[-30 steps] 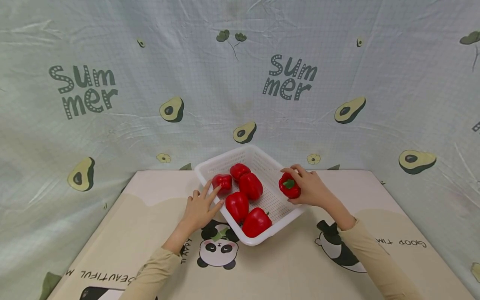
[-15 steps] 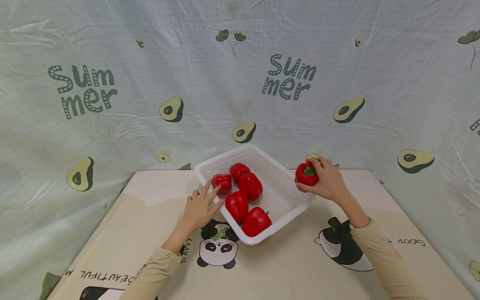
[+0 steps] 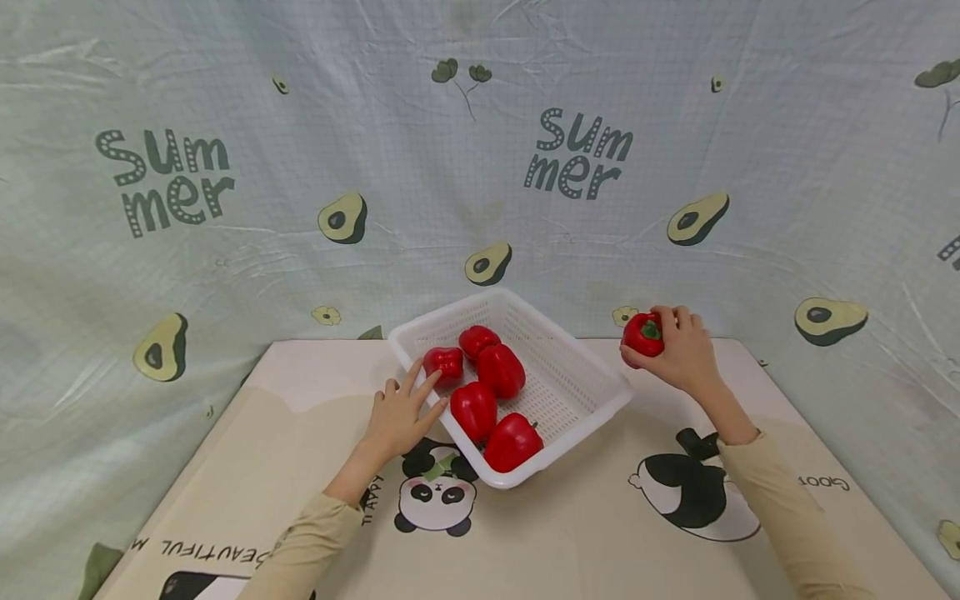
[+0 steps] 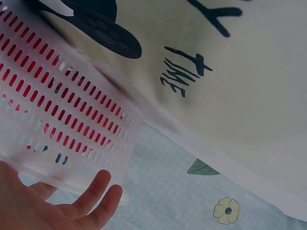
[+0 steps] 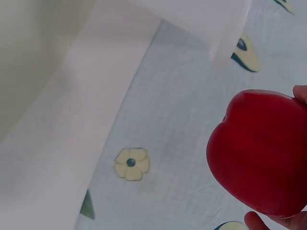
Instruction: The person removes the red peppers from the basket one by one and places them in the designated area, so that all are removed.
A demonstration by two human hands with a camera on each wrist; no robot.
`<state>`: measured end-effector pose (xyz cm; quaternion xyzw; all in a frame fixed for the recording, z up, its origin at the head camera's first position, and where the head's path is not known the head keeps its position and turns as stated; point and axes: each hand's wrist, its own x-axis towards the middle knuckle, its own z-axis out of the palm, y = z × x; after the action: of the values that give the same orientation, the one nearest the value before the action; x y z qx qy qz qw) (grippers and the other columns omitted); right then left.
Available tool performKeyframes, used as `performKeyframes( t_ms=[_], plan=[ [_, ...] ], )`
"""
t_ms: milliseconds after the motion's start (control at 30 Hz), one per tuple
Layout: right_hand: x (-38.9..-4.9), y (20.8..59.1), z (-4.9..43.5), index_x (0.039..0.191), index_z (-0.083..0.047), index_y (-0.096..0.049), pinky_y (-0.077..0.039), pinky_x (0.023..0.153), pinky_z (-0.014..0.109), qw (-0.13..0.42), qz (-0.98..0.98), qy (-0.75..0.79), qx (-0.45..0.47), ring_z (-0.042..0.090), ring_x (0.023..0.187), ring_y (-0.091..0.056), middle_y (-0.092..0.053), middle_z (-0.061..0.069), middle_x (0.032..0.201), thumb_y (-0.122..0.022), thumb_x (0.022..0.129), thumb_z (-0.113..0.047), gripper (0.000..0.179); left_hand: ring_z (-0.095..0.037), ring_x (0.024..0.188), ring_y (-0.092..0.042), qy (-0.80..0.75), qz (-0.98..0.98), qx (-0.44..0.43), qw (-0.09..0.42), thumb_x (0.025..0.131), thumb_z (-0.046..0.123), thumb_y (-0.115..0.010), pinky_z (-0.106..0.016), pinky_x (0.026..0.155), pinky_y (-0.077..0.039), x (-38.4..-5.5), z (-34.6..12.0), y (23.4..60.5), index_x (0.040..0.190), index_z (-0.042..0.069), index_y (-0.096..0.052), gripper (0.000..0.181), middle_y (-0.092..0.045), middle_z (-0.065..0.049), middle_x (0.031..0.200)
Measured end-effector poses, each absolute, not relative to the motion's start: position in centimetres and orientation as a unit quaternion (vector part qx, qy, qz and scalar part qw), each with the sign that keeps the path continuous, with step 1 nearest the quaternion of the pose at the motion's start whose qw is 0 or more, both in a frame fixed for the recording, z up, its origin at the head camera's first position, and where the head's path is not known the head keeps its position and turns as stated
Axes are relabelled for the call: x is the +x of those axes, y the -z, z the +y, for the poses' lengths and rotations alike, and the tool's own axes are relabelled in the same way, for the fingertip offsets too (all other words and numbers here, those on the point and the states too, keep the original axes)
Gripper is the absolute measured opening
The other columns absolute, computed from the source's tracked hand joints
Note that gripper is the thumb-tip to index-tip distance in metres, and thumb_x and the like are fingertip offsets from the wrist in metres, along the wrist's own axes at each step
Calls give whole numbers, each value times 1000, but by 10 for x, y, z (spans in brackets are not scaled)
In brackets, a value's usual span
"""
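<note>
Your left hand (image 3: 397, 423) lay with its fingers spread over the near rim of the basket (image 3: 551, 406). Five peppers (image 3: 501, 372) sat in it, just beyond and to the right of those fingers. Well apart from that hand, outside the basket, the sixth pepper (image 3: 642, 336) was clasped between your right hand's (image 3: 686, 357) thumb and fingers.

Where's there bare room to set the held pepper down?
The table is bare between the basket and the right sleeve, and left of the left hand. The basket's floor is bare along its right side; its left side is crowded with five peppers.
</note>
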<state>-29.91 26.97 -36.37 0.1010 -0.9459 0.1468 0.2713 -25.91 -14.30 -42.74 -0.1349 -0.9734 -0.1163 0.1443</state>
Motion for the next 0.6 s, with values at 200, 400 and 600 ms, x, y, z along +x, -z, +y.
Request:
performKeyframes(
  t_ms=[200, 400, 600],
  plan=[
    [-309, 368, 279, 118, 1, -39, -42, 73, 58, 263, -954, -128, 68, 44, 100, -38, -44, 27, 109, -65, 73, -40, 67, -36, 99, -45, 117, -973, -136, 144, 87, 49, -44, -52, 82, -42, -258, -143, 426, 136, 22, -38, 56, -28, -11, 145],
    [-318, 377, 285, 118, 4, -37, -40, 74, 59, 266, -955, -122, 46, 46, 100, -37, -42, 28, 109, -63, 74, -41, 67, -36, 99, -45, 117, -974, -135, 136, 87, 50, -42, -52, 82, -42, -258, -144, 426, 136, 23, -37, 56, -27, -11, 146],
    [-329, 388, 290, 117, 6, -36, -39, 75, 61, 267, -957, -112, 24, 48, 100, -36, -41, 31, 110, -63, 74, -43, 70, -36, 99, -45, 116, -975, -136, 131, 87, 50, -42, -52, 81, -42, -257, -143, 424, 136, 23, -37, 56, -25, -10, 147]
  ],
)
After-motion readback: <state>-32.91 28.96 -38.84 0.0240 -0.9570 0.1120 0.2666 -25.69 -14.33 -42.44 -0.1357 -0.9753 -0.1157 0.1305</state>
